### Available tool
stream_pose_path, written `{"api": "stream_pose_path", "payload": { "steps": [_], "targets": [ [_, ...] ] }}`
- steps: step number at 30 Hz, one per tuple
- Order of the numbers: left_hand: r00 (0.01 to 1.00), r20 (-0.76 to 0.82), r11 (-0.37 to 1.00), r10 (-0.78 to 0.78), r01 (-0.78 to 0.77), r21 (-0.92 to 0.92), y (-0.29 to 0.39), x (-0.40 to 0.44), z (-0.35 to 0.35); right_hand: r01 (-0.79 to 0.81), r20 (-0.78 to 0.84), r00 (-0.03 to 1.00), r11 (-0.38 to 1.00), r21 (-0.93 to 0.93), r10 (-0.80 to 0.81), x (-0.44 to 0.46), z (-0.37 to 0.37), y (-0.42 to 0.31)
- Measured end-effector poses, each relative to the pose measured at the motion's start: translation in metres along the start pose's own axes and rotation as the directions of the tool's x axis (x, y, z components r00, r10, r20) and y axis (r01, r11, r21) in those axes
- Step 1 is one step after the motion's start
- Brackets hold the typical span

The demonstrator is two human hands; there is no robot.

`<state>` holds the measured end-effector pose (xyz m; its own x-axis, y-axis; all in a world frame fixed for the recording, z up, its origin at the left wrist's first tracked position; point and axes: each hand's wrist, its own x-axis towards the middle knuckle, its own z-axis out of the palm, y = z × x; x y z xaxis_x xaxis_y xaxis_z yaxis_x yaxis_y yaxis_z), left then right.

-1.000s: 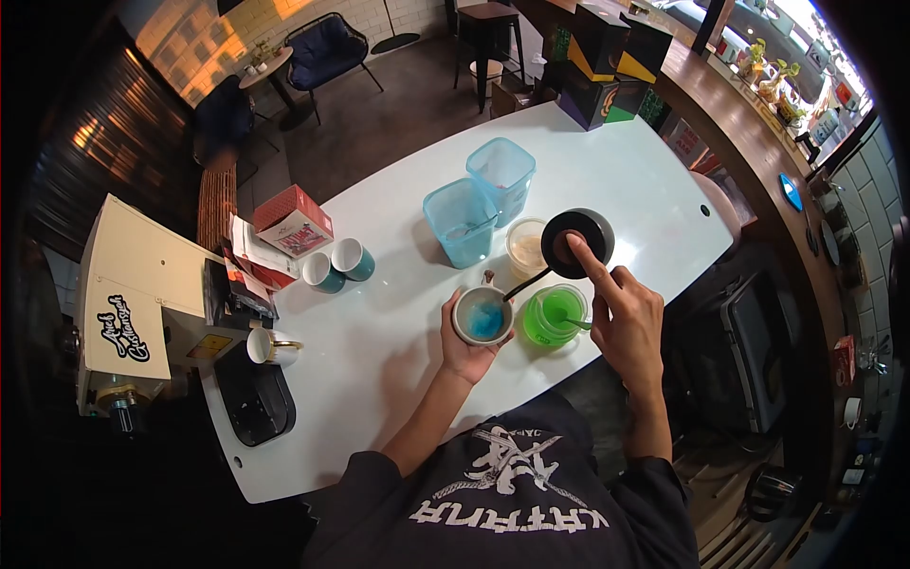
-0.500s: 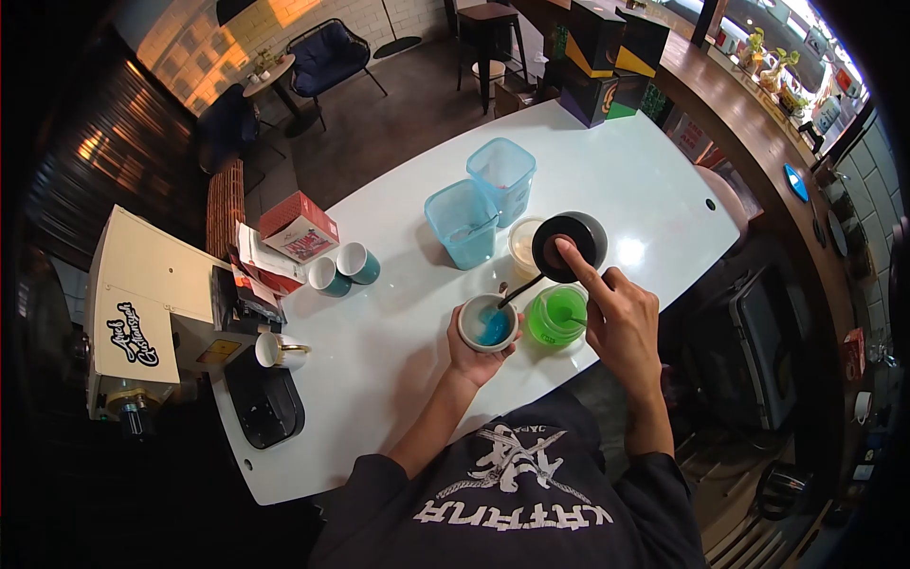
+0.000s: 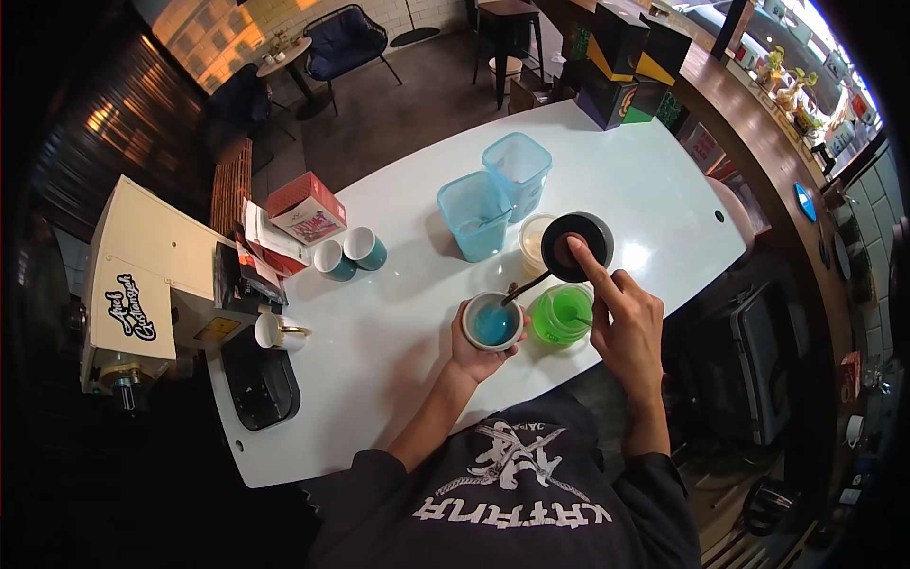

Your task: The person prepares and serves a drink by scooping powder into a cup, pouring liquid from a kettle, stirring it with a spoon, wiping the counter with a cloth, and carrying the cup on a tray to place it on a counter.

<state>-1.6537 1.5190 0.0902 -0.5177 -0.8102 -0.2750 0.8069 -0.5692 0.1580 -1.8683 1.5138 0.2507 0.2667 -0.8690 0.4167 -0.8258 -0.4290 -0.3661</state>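
My left hand (image 3: 468,360) wraps round a small pale cup (image 3: 485,302) with blue liquid (image 3: 494,325) in it. My right hand (image 3: 629,327) grips a gooseneck kettle (image 3: 561,230), its index finger pressing on the black lid; the handle is hidden under the hand. The kettle's thin dark spout (image 3: 527,287) reaches down over the cup's far rim. A stream of water cannot be made out. Just right of the cup, below the kettle, stands a jar of bright green liquid (image 3: 559,318). Behind the kettle is a partly covered pale tub (image 3: 533,248).
Two translucent blue containers (image 3: 474,220) stand beyond the cup on the white table (image 3: 398,313). At the left are two teal cups (image 3: 365,248), a red-and-white box (image 3: 308,209), a white mug (image 3: 275,332) and a cream-coloured machine (image 3: 156,256). Dark boxes (image 3: 621,66) occupy the far end.
The blue liquid now spreads wider and more evenly across the cup's bottom. Both hands keep their hold, the spout stays over the cup, and the camera view has shifted slightly.
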Motion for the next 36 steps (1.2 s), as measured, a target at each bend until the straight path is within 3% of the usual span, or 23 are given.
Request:
{"api": "stream_pose_path", "payload": {
  "steps": [8,16,22,27,32,36],
  "targets": [
    [1.0,-0.009,1.0,0.01,-0.01,0.02,0.003,0.002,0.004,0.003,0.051,0.999,1.0,0.005,-0.003,-0.002,-0.001,0.005],
    [1.0,-0.006,0.998,-0.01,0.01,0.055,0.0,0.006,0.003,-0.024,-0.037,0.999,1.0,-0.018,0.023,-0.001,-0.005,0.005],
    [0.993,-0.119,0.993,0.006,0.008,0.119,-0.002,0.005,0.005,-0.013,0.065,0.998,1.0,-0.024,0.015,-0.007,0.0,0.01],
    [0.989,-0.142,0.986,0.036,-0.012,0.167,-0.003,0.005,0.008,-0.02,0.033,0.999,1.0,-0.007,0.02,-0.006,-0.001,0.007],
    [0.994,-0.097,0.987,0.039,-0.023,0.157,-0.003,0.009,0.006,-0.059,-0.039,0.997,0.998,0.018,0.06,0.0,-0.009,0.007],
    [0.995,-0.089,0.987,0.044,-0.029,0.158,-0.002,0.011,0.001,-0.065,-0.005,0.998,0.998,0.009,0.065,-0.005,-0.007,0.01]
  ]
}}
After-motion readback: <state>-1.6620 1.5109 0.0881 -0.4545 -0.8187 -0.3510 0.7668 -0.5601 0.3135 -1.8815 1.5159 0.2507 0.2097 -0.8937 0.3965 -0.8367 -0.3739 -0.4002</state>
